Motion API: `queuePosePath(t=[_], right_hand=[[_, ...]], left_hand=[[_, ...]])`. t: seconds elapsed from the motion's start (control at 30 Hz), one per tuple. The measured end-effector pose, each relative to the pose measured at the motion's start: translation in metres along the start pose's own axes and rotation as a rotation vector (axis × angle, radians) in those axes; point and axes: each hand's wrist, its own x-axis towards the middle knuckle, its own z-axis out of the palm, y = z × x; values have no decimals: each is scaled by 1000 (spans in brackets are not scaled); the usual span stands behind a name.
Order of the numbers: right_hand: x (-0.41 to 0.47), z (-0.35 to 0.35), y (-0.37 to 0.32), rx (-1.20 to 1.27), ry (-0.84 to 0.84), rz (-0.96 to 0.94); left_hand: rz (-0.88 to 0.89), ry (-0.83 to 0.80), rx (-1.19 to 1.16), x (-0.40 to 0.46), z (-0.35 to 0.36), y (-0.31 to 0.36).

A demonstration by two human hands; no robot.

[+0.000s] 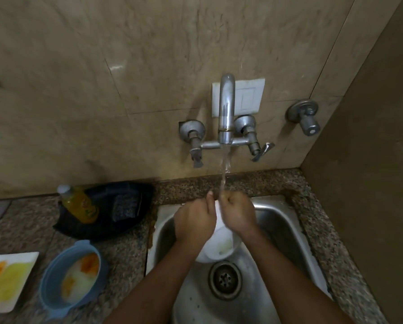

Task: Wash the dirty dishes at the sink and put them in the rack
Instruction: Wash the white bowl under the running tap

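Observation:
A white bowl [220,247] is held tilted over the steel sink [286,228], just above the drain [225,279]. My left hand [194,220] grips its left rim and my right hand [237,215] grips its far right rim. Water runs from the wall tap [226,108] down onto my hands and the bowl. On the counter to the left stand a dirty blue bowl [72,277] with orange and white residue and a white square plate [7,279] smeared yellow and orange.
A black tray [125,228] behind the blue bowl holds a yellow dish-soap bottle [79,204] and a dark scrub pad [124,206]. Speckled granite counter [319,220] frames the sink. A brown wall closes the right side. A separate valve [305,116] sticks out of the tiles.

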Motion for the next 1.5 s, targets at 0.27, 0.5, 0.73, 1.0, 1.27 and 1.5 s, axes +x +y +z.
queuePosePath(t=[0.27, 0.5, 0.73, 1.0, 1.27, 1.5], right_hand=[[0, 11, 25, 117, -63, 83], [-27, 25, 25, 9, 111, -123], [-54, 33, 25, -29, 61, -388], [-52, 21, 31, -109, 29, -486], [-52, 17, 42, -109, 49, -468], [-56, 18, 41, -69, 77, -483]], left_hand=[[-206, 1, -118, 6, -4, -9], [-298, 27, -182, 6, 0, -14], [-424, -17, -261, 3, 11, -16], [-459, -42, -303, 8, 12, -12], [-487, -8, -359, 2, 15, -10], [-500, -3, -423, 1, 18, -15]])
